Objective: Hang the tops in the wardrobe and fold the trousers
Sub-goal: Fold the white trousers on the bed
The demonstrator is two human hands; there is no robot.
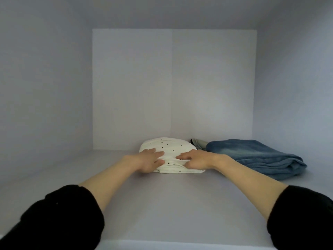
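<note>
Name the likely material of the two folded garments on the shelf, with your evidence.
Blue trousers: probably denim, from the faded, washed blue and thick, stiff folds. White dotted garment: seemingly a thin, soft knit or cotton; it wrinkles finely under the hands. Neither is certain.

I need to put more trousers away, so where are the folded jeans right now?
In the head view, the folded jeans lie on the right of the shelf, near the back wall, just right of the white dotted garment under both hands.
</note>
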